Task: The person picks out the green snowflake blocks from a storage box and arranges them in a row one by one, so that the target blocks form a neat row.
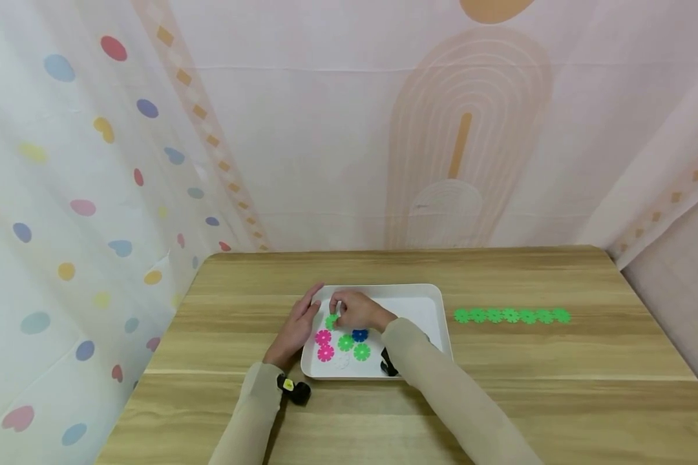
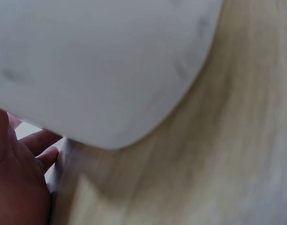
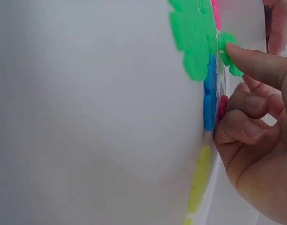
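A white tray (image 1: 419, 309) lies on the table. Over its left part, my right hand (image 1: 357, 311) pinches a green flower-shaped disc (image 3: 235, 70) between thumb and finger, its other fingers curled. My left hand (image 1: 293, 330) rests along the tray's left edge, fingers fairly straight; the left wrist view catches only part of that hand (image 2: 21, 183) beside the tray wall. Around the right hand lie pink discs (image 1: 325, 352), green discs (image 1: 362, 352), a blue disc (image 1: 360, 335) and a pale disc (image 1: 342, 360). The right wrist view also reveals a yellow disc (image 3: 199, 180), hidden from the head view.
To the right of the tray, a straight row of several joined green discs (image 1: 510, 315) lies on the wooden table (image 1: 558, 400). A patterned curtain (image 1: 326, 129) hangs behind the table's back edge. Black wrist cameras (image 1: 295, 391) sit on both sleeves.
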Demonstrator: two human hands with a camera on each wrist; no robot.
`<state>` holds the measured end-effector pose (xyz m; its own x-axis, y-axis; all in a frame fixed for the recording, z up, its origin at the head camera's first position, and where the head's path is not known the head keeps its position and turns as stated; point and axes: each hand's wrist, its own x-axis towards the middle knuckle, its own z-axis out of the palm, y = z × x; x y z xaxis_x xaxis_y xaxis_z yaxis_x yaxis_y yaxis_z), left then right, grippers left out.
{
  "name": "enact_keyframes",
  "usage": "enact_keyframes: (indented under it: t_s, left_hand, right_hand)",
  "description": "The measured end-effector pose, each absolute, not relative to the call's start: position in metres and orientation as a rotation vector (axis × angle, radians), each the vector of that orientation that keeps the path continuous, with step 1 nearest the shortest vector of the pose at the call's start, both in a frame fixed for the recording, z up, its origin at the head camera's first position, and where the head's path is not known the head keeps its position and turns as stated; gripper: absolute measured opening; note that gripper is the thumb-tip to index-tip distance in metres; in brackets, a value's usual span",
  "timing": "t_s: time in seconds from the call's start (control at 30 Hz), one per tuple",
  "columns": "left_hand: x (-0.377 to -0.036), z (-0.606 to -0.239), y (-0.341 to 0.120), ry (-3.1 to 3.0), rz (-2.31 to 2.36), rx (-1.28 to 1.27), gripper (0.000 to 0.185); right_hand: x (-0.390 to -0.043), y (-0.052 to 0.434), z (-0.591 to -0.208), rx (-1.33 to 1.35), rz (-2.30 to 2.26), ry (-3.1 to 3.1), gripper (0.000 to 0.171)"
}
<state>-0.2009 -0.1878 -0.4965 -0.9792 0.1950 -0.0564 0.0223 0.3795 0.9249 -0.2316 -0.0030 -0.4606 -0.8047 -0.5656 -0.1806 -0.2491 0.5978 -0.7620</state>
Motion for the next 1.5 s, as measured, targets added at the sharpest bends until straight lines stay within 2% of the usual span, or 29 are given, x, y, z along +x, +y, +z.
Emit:
enact_keyframes:
  t_s: [0.37, 0.63, 1.1, 1.5]
  left_hand:
    - [-0.201, -0.495, -0.191, 2.404, 1.691, 0.207, 0.048]
    - [-0.202, -0.496, -0.191, 2.429, 1.663, 0.203, 0.049]
    - [-0.199, -0.497, -0.187, 2.44, 1.643, 0.097, 0.047]
    - [-0.197, -0.496, -0.187, 2.424, 1.637, 0.07, 0.047]
  right_hand:
    - [-0.233, -0.002, -0.458, -0.652, -1.078, 2.388, 0.015]
    - [-0.231, 0.01, -0.443, -0.636, -1.041, 2.403, 0.011]
    - [-0.221, 0.052, -0.414, -0.603, -1.114, 2.429, 0.01]
    - [-0.211, 0.098, -0.41, -0.568, -1.25, 2.439, 0.012]
